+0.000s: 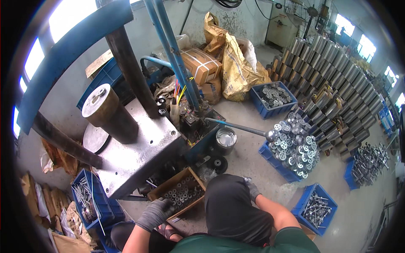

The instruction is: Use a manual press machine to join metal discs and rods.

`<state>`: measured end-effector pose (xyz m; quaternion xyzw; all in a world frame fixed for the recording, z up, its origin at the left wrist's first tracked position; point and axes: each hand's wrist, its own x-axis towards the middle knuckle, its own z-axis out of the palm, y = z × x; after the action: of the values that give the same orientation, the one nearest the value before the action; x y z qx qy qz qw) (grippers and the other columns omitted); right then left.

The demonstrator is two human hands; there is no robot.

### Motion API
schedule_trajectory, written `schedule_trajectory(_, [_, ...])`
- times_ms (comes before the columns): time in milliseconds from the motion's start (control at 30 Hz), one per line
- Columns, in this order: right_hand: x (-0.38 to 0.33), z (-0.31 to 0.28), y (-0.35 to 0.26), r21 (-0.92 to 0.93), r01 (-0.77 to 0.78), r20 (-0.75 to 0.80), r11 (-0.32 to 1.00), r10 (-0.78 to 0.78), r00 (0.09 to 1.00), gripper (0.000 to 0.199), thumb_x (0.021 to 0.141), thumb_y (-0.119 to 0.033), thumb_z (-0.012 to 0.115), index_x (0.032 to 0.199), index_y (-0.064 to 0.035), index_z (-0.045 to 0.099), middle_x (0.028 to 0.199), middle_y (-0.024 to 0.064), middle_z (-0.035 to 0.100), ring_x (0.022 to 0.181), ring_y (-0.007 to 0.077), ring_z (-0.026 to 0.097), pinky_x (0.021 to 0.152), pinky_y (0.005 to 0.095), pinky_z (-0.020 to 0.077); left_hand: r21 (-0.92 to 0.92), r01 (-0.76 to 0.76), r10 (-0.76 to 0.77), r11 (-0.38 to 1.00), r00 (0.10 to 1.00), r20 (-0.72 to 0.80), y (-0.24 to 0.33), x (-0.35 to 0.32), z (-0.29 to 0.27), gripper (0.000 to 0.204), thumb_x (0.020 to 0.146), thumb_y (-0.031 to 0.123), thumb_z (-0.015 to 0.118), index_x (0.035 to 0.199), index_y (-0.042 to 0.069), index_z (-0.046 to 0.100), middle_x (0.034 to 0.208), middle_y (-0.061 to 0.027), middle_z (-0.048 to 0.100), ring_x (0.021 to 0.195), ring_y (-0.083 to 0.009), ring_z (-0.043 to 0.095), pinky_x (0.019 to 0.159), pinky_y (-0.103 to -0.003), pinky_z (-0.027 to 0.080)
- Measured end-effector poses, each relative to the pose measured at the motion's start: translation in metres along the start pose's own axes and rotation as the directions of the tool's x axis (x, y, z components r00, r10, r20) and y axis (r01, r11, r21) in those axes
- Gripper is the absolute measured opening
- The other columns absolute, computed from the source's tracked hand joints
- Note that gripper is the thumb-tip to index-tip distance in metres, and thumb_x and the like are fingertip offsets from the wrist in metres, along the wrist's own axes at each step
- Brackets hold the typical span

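Note:
My left hand [155, 214], in a grey glove, reaches over the near left corner of a wooden box [195, 172]. Its fingers look loosely stretched and apart, nearest the small ring-shaped metal parts [184, 192] inside. I see nothing held in it. Beyond my dark-clad knee [232, 206], my right hand [252, 190], also gloved, is partly hidden. Its fingers are closed around a small silvery piece at the fingertips, too small to name. Left of the box stands a press with a pale metal table [147, 145] and a thick steel cylinder [116, 114].
A blue lever with a ball end [271, 135] stretches over a blue crate [278, 166] heaped with wheel-shaped metal parts [295, 145]. Another blue crate [297, 206] holds metal rods. Steel tubes [333, 76] are stacked at the right. A blue bin [95, 202] of rods stands left.

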<state>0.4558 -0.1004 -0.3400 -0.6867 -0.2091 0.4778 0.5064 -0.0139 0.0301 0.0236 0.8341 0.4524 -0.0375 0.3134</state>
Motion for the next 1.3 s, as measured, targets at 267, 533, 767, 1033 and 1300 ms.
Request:
schedule_trajectory(267, [0.011,-0.01,-0.138,-0.046,0.103,0.131,0.994,-0.097,0.987,0.032,0.095,-0.039,0.069,0.111,-0.0121,0.075,0.084,0.0012,0.07,0.068,0.0132,0.063,0.059,0.0327,0.0507,0.04,0.013,-0.013,0.999,1.0,-0.012,0.011,-0.012,-0.021,0.037,0.093,0.038,0.064,0.112,0.006,0.068,0.108,-0.0192,0.067,0.104,-0.0404,0.064,0.091,-0.05,0.052])
schedule_trajectory(533, [-0.104,0.105,-0.442,-0.726,0.523,0.619,0.447,0.093,0.78,0.035,0.092,-0.036,0.073,0.109,-0.006,0.077,0.078,0.0035,0.071,0.067,0.0106,0.064,0.065,0.0294,0.0542,-0.342,-0.096,0.045,0.935,0.987,-0.153,0.01,-0.013,-0.022,0.049,0.098,0.047,0.059,0.125,0.006,0.065,0.125,-0.0234,0.064,0.116,-0.0392,0.063,0.098,-0.047,0.05])
schedule_trajectory(767, [-0.191,0.255,-0.493,-0.426,0.729,0.905,0.536,0.271,0.33,0.041,0.09,-0.037,0.076,0.112,-0.0015,0.074,0.08,0.0062,0.072,0.073,0.0112,0.068,0.069,0.0287,0.0554,-0.956,0.232,-0.067,-0.178,0.967,0.247,0.002,-0.033,-0.054,0.078,0.097,0.074,0.045,0.146,0.014,0.05,0.134,-0.0161,0.062,0.119,-0.0327,0.062,0.103,-0.048,0.048])
schedule_trajectory(1033, [-0.307,0.421,-0.538,0.003,0.941,0.9,-0.339,0.411,0.145,0.046,0.078,-0.058,0.069,0.094,-0.0151,0.077,0.084,0.012,0.074,0.081,0.0318,0.073,0.078,0.0431,0.0568,-0.938,-0.342,-0.265,0.052,0.901,-0.343,-0.06,-0.097,-0.114,0.077,0.081,0.019,0.086,0.146,0.007,0.045,0.118,-0.009,0.063,0.109,-0.0199,0.062,0.097,-0.035,0.053])
schedule_trajectory(1300, [-0.255,0.487,-0.515,0.139,0.743,0.988,-0.654,0.145,-0.056,0.027,0.079,-0.039,0.07,0.091,-0.0157,0.076,0.082,0.0139,0.072,0.075,0.0309,0.073,0.069,0.0451,0.0583,-0.446,-0.351,-0.29,0.823,0.415,-0.862,-0.124,-0.055,-0.13,0.066,0.075,0.014,0.089,0.13,0.009,0.052,0.116,-0.0063,0.06,0.104,-0.0157,0.063,0.095,-0.031,0.054])
